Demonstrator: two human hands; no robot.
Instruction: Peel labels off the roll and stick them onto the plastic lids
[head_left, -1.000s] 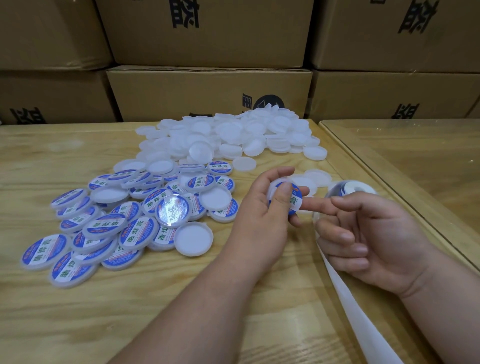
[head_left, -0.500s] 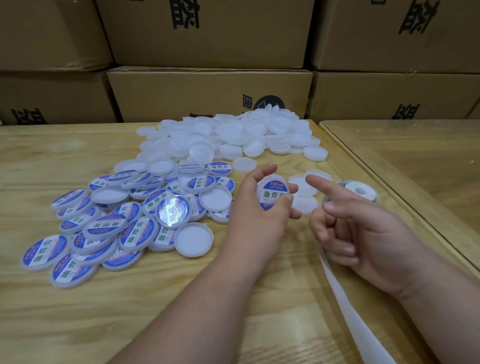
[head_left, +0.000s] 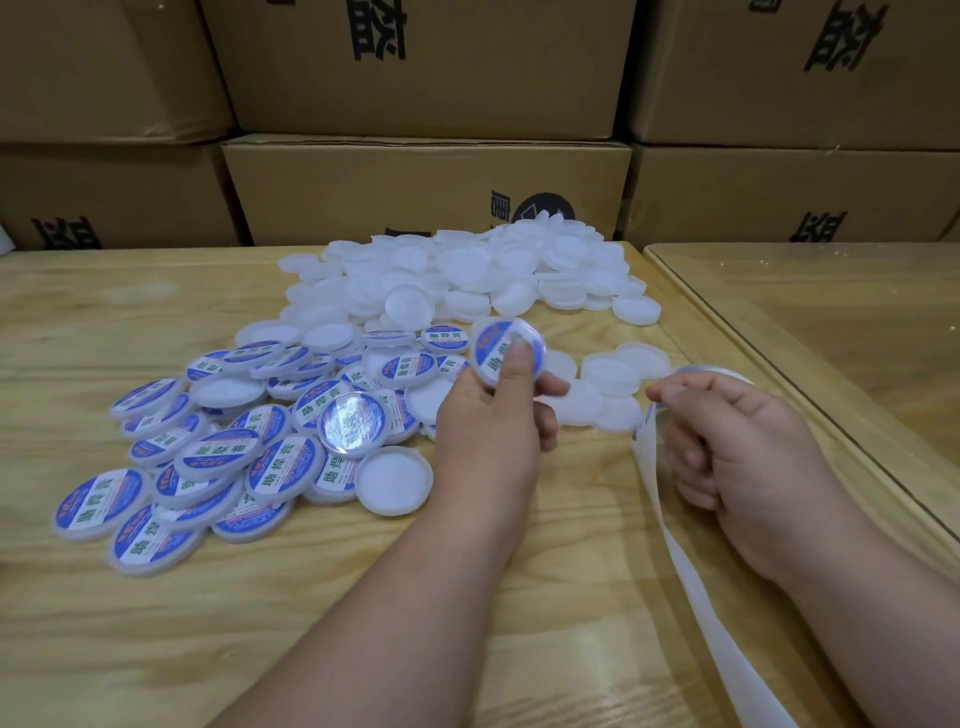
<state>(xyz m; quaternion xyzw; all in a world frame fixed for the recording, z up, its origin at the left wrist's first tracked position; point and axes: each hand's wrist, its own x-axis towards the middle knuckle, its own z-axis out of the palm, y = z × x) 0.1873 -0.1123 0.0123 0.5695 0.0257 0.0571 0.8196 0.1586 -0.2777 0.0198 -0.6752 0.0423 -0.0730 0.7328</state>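
The left hand (head_left: 488, 431) pinches a round, shallow plastic lid (head_left: 506, 358), thumb pressed flat on its glossy blue-and-white label and the other fingers curled behind the rim. The lid is held tilted, face toward the camera, just above the wooden table (head_left: 104, 597) and at the right edge of the labelled pile.

The right hand (head_left: 737, 447) has its fingers curled in around the white backing strip (head_left: 691, 582), with the forefinger and thumb closed together at its upper end. Whether a peeled label sits between those fingertips is hard to tell, as that spot is blurred. The strip is smooth, thin and matte, running as a flat ribbon from the hand down toward the lower right edge of view. The roll (head_left: 696, 371) shows only as a pale curved rim behind the knuckles.

Labelled lids (head_left: 208, 457) lie overlapped in a loose heap on the left, shiny discs with printed blue borders; a few among them lie with the hollow white underside up. Plain lids (head_left: 467, 275) form a larger translucent white mound farther back, and a few more (head_left: 608, 379) lie between the two hands. The table has pale, strongly grained wood. Brown cardboard boxes (head_left: 426, 192) with black print are stacked behind it.
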